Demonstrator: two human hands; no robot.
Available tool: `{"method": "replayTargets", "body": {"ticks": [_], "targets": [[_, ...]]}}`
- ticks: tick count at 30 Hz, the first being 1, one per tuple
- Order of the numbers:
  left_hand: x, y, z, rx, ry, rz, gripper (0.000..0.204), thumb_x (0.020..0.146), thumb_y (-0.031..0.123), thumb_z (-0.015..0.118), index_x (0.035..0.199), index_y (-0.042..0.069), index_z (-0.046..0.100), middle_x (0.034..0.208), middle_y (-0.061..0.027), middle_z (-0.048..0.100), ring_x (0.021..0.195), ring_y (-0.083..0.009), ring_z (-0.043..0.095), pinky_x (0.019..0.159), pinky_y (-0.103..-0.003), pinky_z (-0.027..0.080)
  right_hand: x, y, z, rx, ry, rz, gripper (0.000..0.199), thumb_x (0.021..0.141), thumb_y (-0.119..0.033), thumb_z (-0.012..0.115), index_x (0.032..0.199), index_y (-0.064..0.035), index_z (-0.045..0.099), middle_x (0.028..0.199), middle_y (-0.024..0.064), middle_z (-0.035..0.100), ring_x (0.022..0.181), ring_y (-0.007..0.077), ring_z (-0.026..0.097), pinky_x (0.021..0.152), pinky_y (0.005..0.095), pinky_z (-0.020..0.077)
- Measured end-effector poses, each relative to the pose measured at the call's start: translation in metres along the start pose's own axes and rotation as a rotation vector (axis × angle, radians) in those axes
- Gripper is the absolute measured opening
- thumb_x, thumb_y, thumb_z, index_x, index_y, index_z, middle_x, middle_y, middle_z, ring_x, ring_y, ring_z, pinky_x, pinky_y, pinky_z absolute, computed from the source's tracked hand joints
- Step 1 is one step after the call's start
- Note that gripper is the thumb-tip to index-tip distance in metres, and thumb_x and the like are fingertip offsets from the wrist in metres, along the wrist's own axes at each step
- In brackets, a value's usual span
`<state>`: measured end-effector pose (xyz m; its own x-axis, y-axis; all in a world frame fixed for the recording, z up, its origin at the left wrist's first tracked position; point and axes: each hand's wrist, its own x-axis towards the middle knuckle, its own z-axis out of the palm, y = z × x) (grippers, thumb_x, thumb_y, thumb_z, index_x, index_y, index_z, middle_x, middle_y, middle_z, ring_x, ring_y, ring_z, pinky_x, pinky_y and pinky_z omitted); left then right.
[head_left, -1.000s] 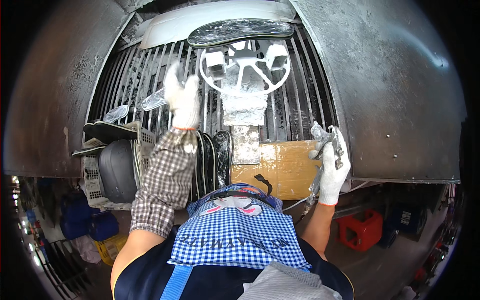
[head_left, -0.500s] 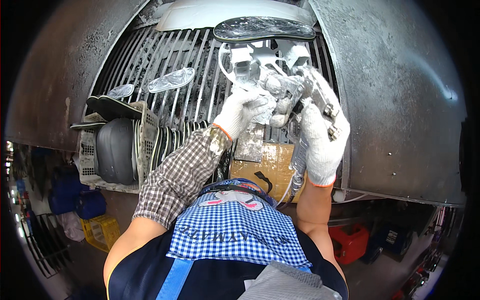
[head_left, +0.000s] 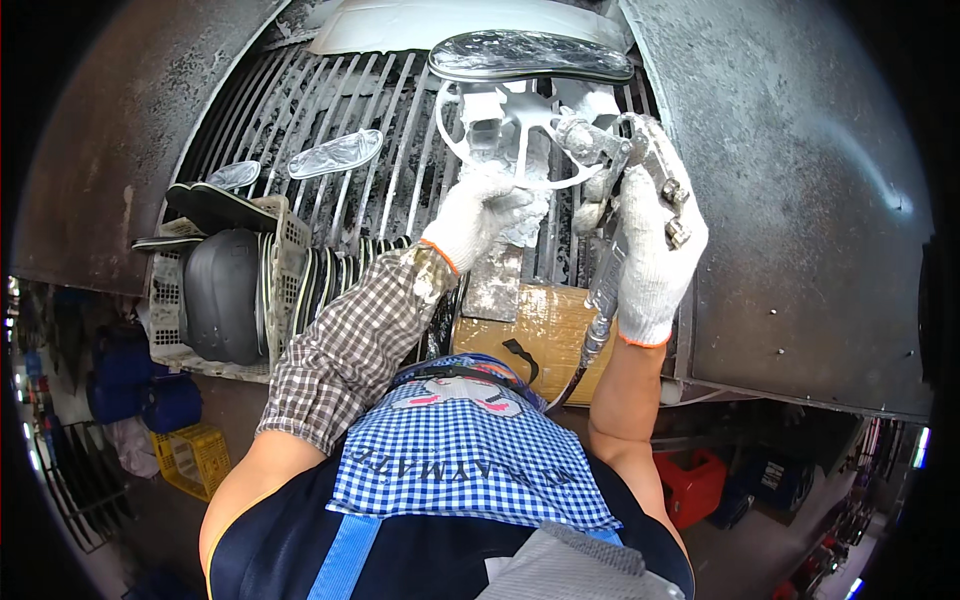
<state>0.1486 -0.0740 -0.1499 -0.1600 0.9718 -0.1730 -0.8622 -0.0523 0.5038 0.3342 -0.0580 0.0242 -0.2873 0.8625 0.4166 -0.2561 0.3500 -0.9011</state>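
My right hand (head_left: 655, 260), in a white knit glove with an orange cuff, is closed around a spray gun (head_left: 650, 150) crusted with pale paint. A hose hangs from the gun. My gloved left hand (head_left: 475, 220) has its fingers closed at the near rim of a white, spoked, wheel-like stand (head_left: 522, 140). Its fingertips are partly hidden against the whitened metal. Across the far side of the stand lies a dark shoe sole (head_left: 530, 58) with a light edge and white smears on top. The gun's nozzle is over the stand's right side, short of the sole.
Two small silvery sole-shaped pieces (head_left: 335, 153) lie on the metal slats (head_left: 395, 150). A pale plastic basket (head_left: 290, 245) holding dark soles stands at left, with a row of soles beside it. A cardboard box (head_left: 560, 320) is near my waist. Metal panels (head_left: 800, 220) flank both sides.
My right hand and the spray gun have moved slightly right, away from my left hand, uncovering the stand's near rim and spokes. My left hand stays at almost the same spot.
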Motion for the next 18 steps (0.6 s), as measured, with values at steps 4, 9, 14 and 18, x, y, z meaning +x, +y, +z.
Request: {"method": "replayTargets", "body": {"ticks": [4,9,14,18], "targets": [[-0.001,0.0,0.002,0.007,0.034,0.001,0.03,0.098,0.007,0.059,0.126,-0.001,0.059,0.115,-0.0175,0.069,0.105,-0.0305,0.069,0.1,-0.05,0.056,-0.004,0.0,-0.004,0.115,0.02,0.12,0.044,0.102,-0.005,0.062,0.145,0.0049,0.055,0.107,0.0071,0.073,0.076,0.0061,0.065,0.067,0.0236,0.0551],[-0.002,0.001,0.006,-0.013,0.045,0.0,0.03,0.097,0.006,0.059,0.126,-0.002,0.058,0.115,-0.0176,0.068,0.108,-0.0315,0.069,0.101,-0.05,0.056,-0.004,0.009,-0.009,0.015,0.082,0.064,0.045,0.102,-0.006,0.063,0.144,0.007,0.054,0.107,0.0075,0.073,0.079,0.0068,0.065,0.072,0.0222,0.0545],[-0.001,0.002,0.002,0.019,-0.04,-0.004,0.03,0.097,0.005,0.059,0.126,-0.003,0.058,0.12,-0.0187,0.067,0.11,-0.0313,0.068,0.101,-0.049,0.056,-0.005,0.021,-0.015,-0.294,0.117,-0.132,0.043,0.103,-0.007,0.062,0.144,0.0038,0.055,0.093,0.0096,0.071,0.072,0.0103,0.064,0.064,0.0239,0.0536],[-0.003,0.003,0.006,0.004,-0.007,-0.026,0.032,0.096,0.006,0.06,0.127,-0.004,0.058,0.122,-0.0195,0.067,0.11,-0.0317,0.068,0.101,-0.049,0.056,-0.008,0.015,-0.012,-0.178,0.075,-0.055,0.042,0.103,-0.007,0.062,0.143,0.005,0.056,0.098,0.0106,0.071,0.077,0.0108,0.066,0.069,0.0245,0.054]]}}
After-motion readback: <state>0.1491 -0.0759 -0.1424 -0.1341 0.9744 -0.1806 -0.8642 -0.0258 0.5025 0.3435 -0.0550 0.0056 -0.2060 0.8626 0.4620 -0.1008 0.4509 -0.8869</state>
